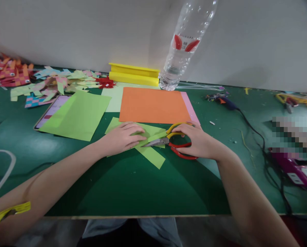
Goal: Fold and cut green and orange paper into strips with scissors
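My left hand (pixel 126 137), its fingers bent, holds a light green paper strip (pixel 157 136) above other green paper pieces on the table. My right hand (pixel 198 139) grips a pair of scissors (pixel 174 140) with one yellow and one red handle. The handles are spread apart, and the blades point left, beside the strip near my left fingertips. Whether paper lies between the blades I cannot tell. One cut green piece (pixel 151 157) sticks out below the blades towards me. Further left, a larger green sheet (pixel 78 115) partly covers a phone (pixel 50 109).
Behind my hands lies an orange sheet (pixel 153 104) over pink and pale green paper. A plastic bottle (pixel 185 44) and a folded yellow piece (pixel 134 74) stand by the wall. Paper strips (pixel 56 80) are heaped at left. A glue gun (pixel 226 102) with its cord lies right.
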A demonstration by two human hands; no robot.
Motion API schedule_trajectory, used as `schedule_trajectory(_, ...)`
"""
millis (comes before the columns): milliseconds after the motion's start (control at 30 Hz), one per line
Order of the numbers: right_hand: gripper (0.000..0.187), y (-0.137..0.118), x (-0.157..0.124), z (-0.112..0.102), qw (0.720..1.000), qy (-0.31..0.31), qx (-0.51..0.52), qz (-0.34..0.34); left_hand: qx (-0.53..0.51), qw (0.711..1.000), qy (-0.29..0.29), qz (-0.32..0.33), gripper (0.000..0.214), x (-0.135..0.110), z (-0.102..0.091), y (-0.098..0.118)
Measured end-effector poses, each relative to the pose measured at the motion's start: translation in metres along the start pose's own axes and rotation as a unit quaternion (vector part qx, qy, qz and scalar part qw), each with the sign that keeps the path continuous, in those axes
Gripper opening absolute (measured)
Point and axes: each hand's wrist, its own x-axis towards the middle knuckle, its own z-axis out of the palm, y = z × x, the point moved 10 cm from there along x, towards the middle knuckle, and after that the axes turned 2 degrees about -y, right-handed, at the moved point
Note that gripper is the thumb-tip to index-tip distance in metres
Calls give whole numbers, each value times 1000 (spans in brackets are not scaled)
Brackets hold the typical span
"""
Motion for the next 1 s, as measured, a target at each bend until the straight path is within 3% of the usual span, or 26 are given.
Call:
schedule_trajectory(433,44,-10,4,7,999,-2,-11,-39,-40,999,-12,-25,30,0,2,-6)
schedule_trajectory(1000,41,-9,4,3,999,6,-4,-36,-28,999,-13,-27,28,-1,3,-7)
